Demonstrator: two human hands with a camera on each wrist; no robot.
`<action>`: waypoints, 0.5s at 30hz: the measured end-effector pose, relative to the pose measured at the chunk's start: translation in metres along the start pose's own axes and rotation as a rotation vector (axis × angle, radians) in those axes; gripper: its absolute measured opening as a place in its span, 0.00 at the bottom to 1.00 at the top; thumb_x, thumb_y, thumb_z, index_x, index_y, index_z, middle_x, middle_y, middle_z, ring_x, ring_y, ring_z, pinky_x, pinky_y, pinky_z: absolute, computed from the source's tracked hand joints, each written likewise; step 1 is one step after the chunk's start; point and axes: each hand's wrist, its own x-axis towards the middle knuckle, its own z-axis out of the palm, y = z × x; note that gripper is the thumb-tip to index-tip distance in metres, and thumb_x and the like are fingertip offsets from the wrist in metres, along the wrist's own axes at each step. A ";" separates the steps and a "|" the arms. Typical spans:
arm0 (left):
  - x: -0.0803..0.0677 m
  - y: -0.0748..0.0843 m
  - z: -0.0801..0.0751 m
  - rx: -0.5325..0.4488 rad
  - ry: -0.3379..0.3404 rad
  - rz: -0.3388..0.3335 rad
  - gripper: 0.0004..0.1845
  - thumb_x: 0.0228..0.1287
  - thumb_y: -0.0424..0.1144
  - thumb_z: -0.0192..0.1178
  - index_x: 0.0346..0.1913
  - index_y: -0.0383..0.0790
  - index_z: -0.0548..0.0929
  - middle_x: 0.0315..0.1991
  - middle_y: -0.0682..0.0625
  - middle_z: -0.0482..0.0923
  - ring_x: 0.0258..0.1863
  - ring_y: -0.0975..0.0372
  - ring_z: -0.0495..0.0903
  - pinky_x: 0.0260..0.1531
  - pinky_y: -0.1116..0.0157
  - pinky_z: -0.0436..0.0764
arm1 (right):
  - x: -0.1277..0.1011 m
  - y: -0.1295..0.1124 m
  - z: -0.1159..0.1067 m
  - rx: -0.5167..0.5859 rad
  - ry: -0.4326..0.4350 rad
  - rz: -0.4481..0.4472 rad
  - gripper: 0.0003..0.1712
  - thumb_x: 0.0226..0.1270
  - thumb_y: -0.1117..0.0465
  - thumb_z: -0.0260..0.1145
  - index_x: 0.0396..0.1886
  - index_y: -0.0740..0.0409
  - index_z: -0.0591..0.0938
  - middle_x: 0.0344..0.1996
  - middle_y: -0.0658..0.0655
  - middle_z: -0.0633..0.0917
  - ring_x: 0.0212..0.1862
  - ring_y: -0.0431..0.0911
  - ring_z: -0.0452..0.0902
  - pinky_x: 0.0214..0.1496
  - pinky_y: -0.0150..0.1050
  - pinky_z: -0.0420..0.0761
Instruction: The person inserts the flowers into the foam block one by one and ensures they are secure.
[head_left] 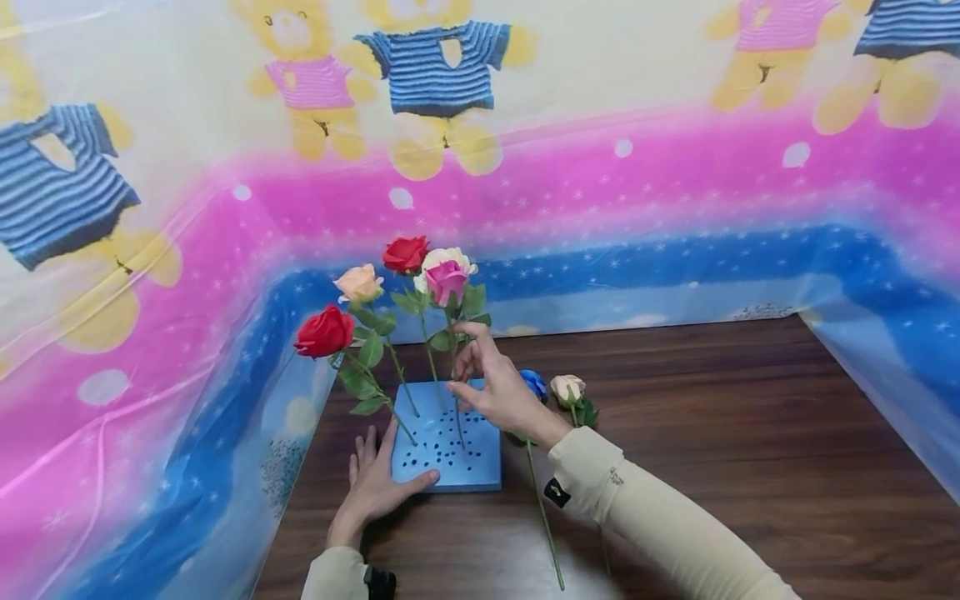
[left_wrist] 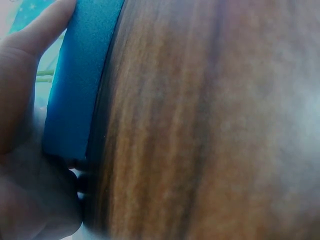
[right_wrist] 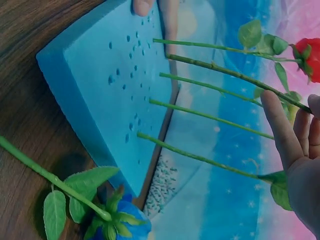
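My right hand [head_left: 501, 392] pinches the stem [right_wrist: 215, 67] of a pink rose [head_left: 446, 281] between thumb and fingers, holding it upright over a blue foam block [head_left: 465, 481] full of holes. The stem's lower end is right at the block's top. My left hand [head_left: 375, 483] rests at the block's left side, thumb on the top face, other fingers spread straight along the edge. Standing in the block are a red rose [head_left: 325, 331] at left, a peach rose [head_left: 359, 284], another red rose [head_left: 406, 254] and a white rose [head_left: 463, 260], partly hidden behind the pink bloom.
Right of the block, a blue rose [head_left: 534, 383] and a cream rose [head_left: 567, 389] lie on the dark wooden table [head_left: 712, 433], partly covered by my right arm. A patterned cloth [head_left: 585, 192] with bears hangs around the table's back and sides.
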 end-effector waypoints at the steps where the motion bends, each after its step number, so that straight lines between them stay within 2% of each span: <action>1: 0.001 0.000 0.000 -0.002 -0.006 -0.002 0.75 0.57 0.78 0.74 0.93 0.45 0.44 0.89 0.23 0.31 0.87 0.26 0.24 0.80 0.24 0.29 | 0.001 0.001 0.001 -0.004 0.001 -0.004 0.47 0.80 0.71 0.71 0.84 0.36 0.58 0.42 0.57 0.79 0.42 0.48 0.84 0.35 0.42 0.94; 3: 0.003 -0.003 0.001 0.009 -0.017 -0.011 0.75 0.57 0.79 0.73 0.93 0.46 0.43 0.90 0.25 0.30 0.87 0.28 0.23 0.80 0.25 0.28 | 0.003 0.004 0.005 -0.016 -0.002 -0.013 0.47 0.80 0.70 0.71 0.85 0.36 0.57 0.42 0.56 0.80 0.42 0.50 0.85 0.35 0.41 0.93; 7: 0.006 -0.006 0.001 0.029 -0.038 -0.026 0.75 0.57 0.80 0.72 0.94 0.46 0.42 0.90 0.27 0.29 0.88 0.31 0.21 0.82 0.27 0.27 | 0.005 0.010 0.013 -0.048 -0.004 -0.025 0.47 0.81 0.69 0.71 0.84 0.37 0.57 0.41 0.54 0.80 0.40 0.48 0.85 0.35 0.40 0.93; 15: 0.004 -0.007 0.003 0.024 -0.009 -0.011 0.75 0.57 0.80 0.72 0.93 0.44 0.45 0.90 0.25 0.31 0.88 0.29 0.23 0.81 0.25 0.29 | 0.011 0.021 0.026 -0.104 0.001 -0.026 0.45 0.81 0.69 0.71 0.83 0.37 0.57 0.42 0.53 0.79 0.38 0.44 0.84 0.33 0.39 0.92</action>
